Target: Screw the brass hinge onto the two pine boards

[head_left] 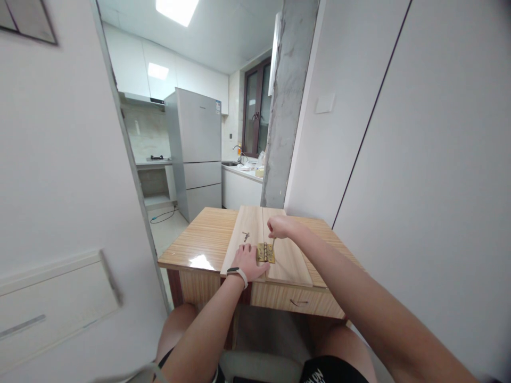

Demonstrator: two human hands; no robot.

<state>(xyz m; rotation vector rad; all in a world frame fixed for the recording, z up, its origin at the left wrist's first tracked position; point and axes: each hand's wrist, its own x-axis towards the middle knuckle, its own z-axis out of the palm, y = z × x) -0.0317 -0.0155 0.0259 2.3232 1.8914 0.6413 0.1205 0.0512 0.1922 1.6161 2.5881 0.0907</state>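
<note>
Brass hinge (266,253) sits across the seam between the left board (244,223) and the right board (290,261), both flat on the desk (202,240), near its front edge. Left hand (249,260) lies flat with fingers extended, palm down on the left board and fingertips touching the hinge's left leaf; it grips nothing, just clamps. Right hand (279,227) has its fingers closed around a thin tool (273,243), tip down on the right leaf. Too small to tell whether it's a driver or a bare screw. Loose screws (246,234) lie on the left board, just behind the left hand. Looks like a fastener going into the right leaf. To do it well: hold the shaft plumb over the hole, press down before turning, turn slowly until the thread bites. Left-hand load should bear on both leaf and board so the knuckle stays on the seam and the boards don't spread. Main risk, I'd say, is the tip camming out and scarring the brass or the wood.
</note>
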